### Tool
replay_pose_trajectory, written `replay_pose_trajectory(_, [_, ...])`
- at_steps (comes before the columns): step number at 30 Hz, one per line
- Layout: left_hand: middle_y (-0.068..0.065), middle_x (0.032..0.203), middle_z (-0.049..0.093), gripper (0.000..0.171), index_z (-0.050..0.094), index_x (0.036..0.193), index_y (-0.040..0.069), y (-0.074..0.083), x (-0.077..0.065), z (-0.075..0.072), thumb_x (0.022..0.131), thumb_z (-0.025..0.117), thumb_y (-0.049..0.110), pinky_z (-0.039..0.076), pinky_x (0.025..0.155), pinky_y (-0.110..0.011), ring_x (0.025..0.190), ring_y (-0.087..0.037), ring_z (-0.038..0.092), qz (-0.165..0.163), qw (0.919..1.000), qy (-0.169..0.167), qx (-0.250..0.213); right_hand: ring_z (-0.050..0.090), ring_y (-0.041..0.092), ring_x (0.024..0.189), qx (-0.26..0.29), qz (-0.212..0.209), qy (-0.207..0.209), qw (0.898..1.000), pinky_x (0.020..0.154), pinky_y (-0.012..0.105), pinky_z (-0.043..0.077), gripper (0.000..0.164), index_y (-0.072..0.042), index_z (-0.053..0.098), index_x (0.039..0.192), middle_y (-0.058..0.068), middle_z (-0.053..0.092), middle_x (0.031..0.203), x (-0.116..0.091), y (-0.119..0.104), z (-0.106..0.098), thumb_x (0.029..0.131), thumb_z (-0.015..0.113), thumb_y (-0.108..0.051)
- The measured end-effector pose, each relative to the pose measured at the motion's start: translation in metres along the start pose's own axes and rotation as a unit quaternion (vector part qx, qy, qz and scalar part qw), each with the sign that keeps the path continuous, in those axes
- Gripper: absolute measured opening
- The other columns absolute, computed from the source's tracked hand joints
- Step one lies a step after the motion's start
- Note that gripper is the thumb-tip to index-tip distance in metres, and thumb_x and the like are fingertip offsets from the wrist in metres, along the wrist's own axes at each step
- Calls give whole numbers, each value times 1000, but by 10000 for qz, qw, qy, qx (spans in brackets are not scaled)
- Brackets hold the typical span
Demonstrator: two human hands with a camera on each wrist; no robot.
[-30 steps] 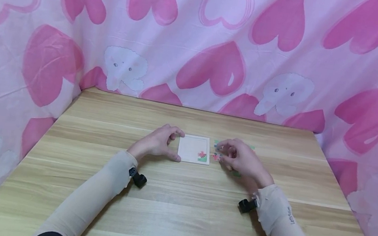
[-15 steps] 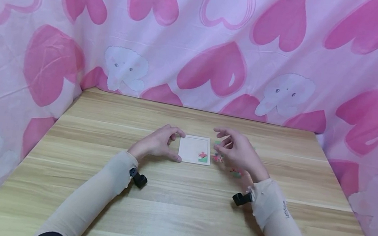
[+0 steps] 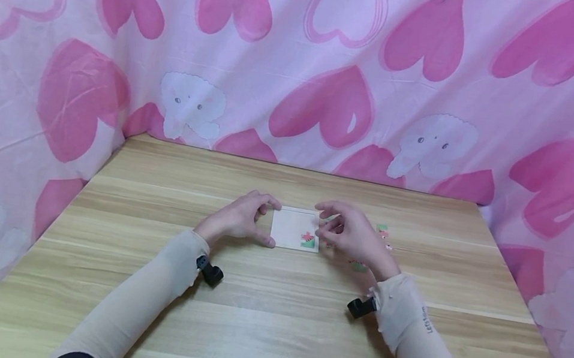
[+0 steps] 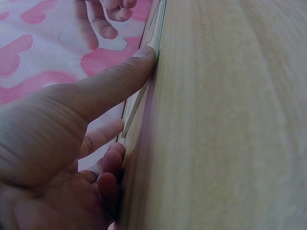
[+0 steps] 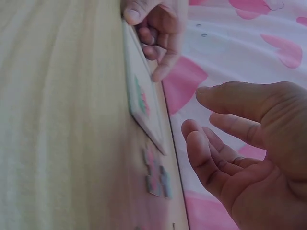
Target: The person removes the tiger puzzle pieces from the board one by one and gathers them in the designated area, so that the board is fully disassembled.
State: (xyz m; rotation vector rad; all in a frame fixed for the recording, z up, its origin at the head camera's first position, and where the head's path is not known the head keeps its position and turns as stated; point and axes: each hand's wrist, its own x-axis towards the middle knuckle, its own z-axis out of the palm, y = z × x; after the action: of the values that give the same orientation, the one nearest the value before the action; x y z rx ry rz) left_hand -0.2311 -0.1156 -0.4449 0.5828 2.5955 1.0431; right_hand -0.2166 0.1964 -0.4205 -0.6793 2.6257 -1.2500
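Note:
A small square white puzzle tray [image 3: 287, 227] lies flat on the table, with a red-and-green puzzle piece [image 3: 307, 241] in its near right corner. My left hand [image 3: 239, 216] holds the tray by its left side, thumb at the near corner and a fingertip at the far one. Above the tray's right edge hovers my right hand [image 3: 357, 235], thumb and fingers apart; nothing shows between them in the right wrist view. Under and beside this hand lie several loose puzzle pieces [image 5: 153, 172], partly hidden by it in the head view.
The wooden table [image 3: 269, 316] stretches out around the tray. More loose pieces [image 3: 382, 231] lie to the right of the right hand, and one piece [image 3: 358, 266] lies nearer the front. A pink heart-patterned curtain [image 3: 324, 105] borders the table at the back and sides.
My right hand has moved left from over the loose pieces to the tray's right edge, uncovering pieces behind it. My left hand and the tray have stayed in place.

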Motion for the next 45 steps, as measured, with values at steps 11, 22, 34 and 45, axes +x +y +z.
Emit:
replay_pose_trajectory(11, [-8, 126, 55, 88, 62, 153, 21, 2, 2, 1, 78, 105, 35, 50, 95, -41, 111, -25, 54, -5, 10000, -7, -7, 71, 19, 92, -121, 307, -450, 9984, 78, 34, 62, 55, -6, 71, 143, 6, 74, 111, -1, 3, 11, 92, 91, -6])
replay_pose_trajectory(22, [-8, 125, 56, 88, 62, 153, 20, 1, 3, 1, 78, 105, 35, 49, 93, -40, 108, -25, 53, 9, 10000, -4, 32, 67, 15, 94, -668, 229, -515, 9962, 81, 31, 60, 47, -9, 77, 135, 6, 65, 112, -2, 6, 16, 92, 94, -12])
replay_pose_trajectory(34, [-8, 126, 56, 88, 62, 152, 21, 0, 1, 0, 77, 106, 35, 49, 94, -40, 109, -25, 54, -35, 10000, 10, -14, 66, 15, 94, -572, 167, -541, 9968, 86, 32, 57, 34, -11, 81, 126, 7, 64, 110, -2, 6, 19, 93, 92, -13])
replay_pose_trajectory(45, [-8, 125, 56, 88, 63, 152, 21, 1, 0, 0, 76, 106, 33, 50, 93, -41, 109, -25, 54, -34, 10000, 23, -8, 63, 17, 90, -749, 143, -581, 9954, 81, 32, 55, 32, -14, 80, 120, 2, 69, 106, 1, 4, 20, 92, 94, -12])
